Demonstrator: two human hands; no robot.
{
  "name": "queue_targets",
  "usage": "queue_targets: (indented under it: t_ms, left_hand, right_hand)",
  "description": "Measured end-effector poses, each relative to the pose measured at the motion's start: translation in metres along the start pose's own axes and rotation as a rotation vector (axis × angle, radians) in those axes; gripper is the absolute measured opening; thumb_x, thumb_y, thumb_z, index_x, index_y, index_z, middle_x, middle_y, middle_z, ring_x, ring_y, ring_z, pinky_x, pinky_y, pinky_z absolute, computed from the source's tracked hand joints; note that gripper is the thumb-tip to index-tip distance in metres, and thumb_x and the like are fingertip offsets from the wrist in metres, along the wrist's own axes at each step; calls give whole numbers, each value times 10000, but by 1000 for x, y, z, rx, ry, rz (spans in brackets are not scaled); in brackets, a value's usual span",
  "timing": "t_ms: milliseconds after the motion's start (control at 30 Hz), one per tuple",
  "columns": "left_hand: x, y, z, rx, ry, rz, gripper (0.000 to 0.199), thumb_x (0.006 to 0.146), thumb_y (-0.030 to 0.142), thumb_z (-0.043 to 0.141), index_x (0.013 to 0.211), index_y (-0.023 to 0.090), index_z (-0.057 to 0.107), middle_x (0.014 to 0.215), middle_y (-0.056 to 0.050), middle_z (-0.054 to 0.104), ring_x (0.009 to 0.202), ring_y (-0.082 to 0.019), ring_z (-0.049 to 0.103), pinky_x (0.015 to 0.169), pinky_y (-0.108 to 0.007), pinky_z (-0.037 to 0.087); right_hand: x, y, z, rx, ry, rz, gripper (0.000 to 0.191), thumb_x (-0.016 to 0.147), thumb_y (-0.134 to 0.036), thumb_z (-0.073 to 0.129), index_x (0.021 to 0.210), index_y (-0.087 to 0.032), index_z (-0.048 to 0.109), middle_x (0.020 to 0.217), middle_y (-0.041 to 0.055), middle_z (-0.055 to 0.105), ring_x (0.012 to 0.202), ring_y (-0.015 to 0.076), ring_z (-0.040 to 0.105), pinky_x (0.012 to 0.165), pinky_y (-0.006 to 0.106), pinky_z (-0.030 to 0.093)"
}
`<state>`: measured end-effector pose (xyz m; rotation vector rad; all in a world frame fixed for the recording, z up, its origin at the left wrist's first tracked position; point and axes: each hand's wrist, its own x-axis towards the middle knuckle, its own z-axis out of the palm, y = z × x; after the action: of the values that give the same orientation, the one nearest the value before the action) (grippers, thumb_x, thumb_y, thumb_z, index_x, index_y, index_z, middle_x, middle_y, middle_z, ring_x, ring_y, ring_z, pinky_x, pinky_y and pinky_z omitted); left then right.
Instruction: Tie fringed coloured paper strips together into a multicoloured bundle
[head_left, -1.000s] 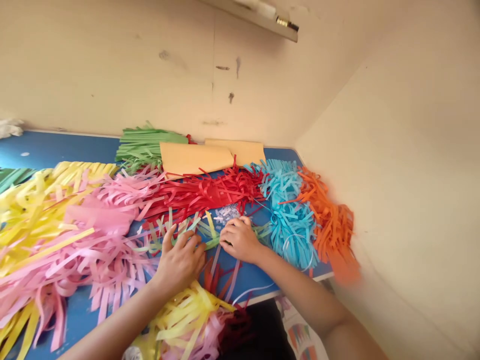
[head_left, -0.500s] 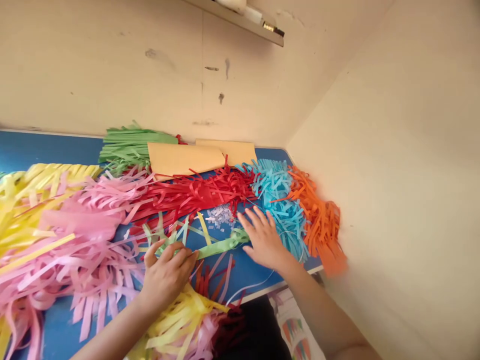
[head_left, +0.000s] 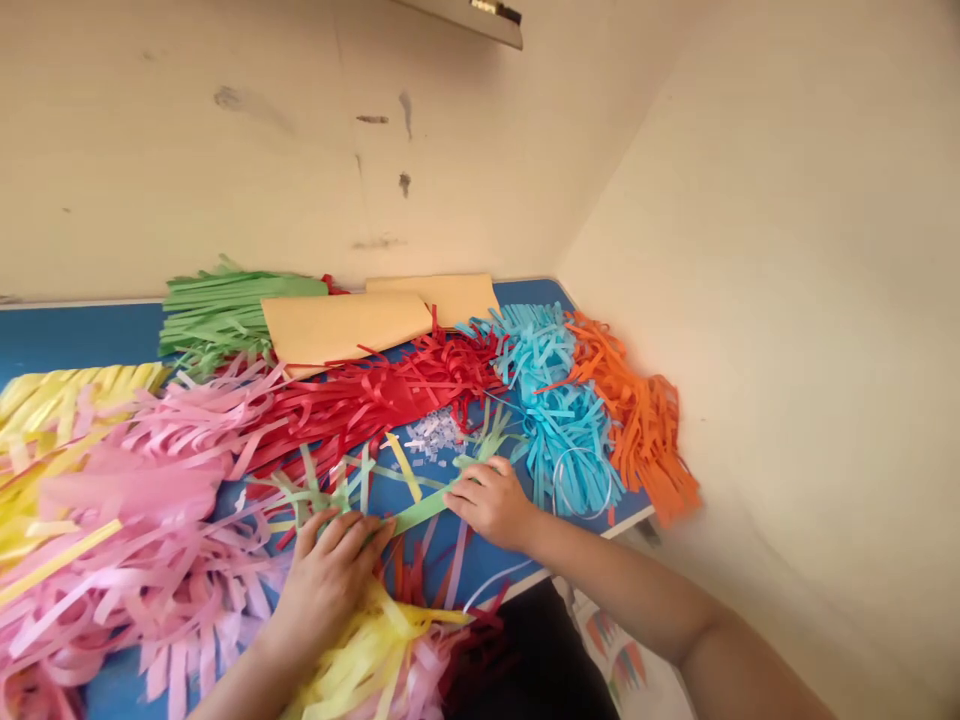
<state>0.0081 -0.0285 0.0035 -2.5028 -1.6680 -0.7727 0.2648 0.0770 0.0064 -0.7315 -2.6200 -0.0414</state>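
A light green strip of fringed paper [head_left: 422, 511] stretches between my two hands over the blue table. At its left end, the curled fingers of my left hand [head_left: 335, 562] press on it. My right hand [head_left: 491, 503] is closed on the right end, with green fringe [head_left: 491, 435] fanning out beyond the fingers. More green fringe [head_left: 304, 490] spreads out past my left hand. A yellow strip [head_left: 405, 467] lies just behind the stretched piece. Below my hands, a yellow fringe bunch [head_left: 375, 645] hangs at the table's front edge.
Red fringe [head_left: 360, 400], blue fringe [head_left: 559, 400], orange fringe [head_left: 645, 430] and a large pink heap [head_left: 142, 510] cover the blue table [head_left: 82, 328]. Tan folded paper [head_left: 341, 325] and green fringe [head_left: 232, 315] lie by the wall. Small white paper bits [head_left: 436, 437] are scattered mid-table.
My right hand, spread open over the strip before, has closed on its right end. The green strip now looks flatter and straighter. My left hand keeps its hold. The camera view has shifted slightly.
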Motion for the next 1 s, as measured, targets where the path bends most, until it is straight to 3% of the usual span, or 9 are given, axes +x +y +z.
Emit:
queue_targets:
  t_ms: [200, 333, 633, 867, 1000]
  left_hand:
    - [-5, -26, 4, -188, -41, -8, 243, 950, 251, 481, 969, 277, 722, 881, -14, 750, 876, -205, 640, 898, -409, 408]
    - [1, -27, -2, -189, -30, -31, 180, 922, 323, 572, 854, 258, 725, 853, -13, 739, 817, -193, 652, 858, -396, 410]
    - [12, -9, -4, -102, -31, -161, 271, 939, 337, 537, 762, 232, 714, 804, -28, 728, 784, -212, 646, 794, -401, 377]
    - [20, -7, -7, 55, -167, -233, 292, 917, 367, 534, 696, 237, 673, 782, -35, 705, 781, -251, 621, 753, -415, 351]
    - [26, 1, -13, 132, -162, -142, 158, 871, 225, 566, 920, 275, 707, 905, -40, 719, 888, -277, 619, 839, -461, 364]
  right_hand:
    - [3, 20, 4, 280, -129, 198, 81, 880, -333, 747, 811, -294, 764, 850, -39, 736, 856, 144, 584, 815, 349, 274]
    - [11, 24, -2, 356, -209, 277, 63, 848, -328, 778, 818, -273, 766, 827, -37, 727, 850, 149, 581, 814, 339, 285]
    - [26, 16, -6, 273, -283, 398, 139, 808, -298, 775, 695, -225, 738, 708, -26, 684, 767, 148, 544, 764, 333, 269]
    - [29, 11, -1, 225, -306, 464, 172, 758, -267, 771, 623, -209, 682, 684, -27, 676, 753, 160, 535, 753, 336, 274]
    - [27, 2, -5, 116, -193, 403, 122, 822, -277, 737, 742, -209, 673, 812, -8, 702, 847, 181, 554, 801, 363, 272]
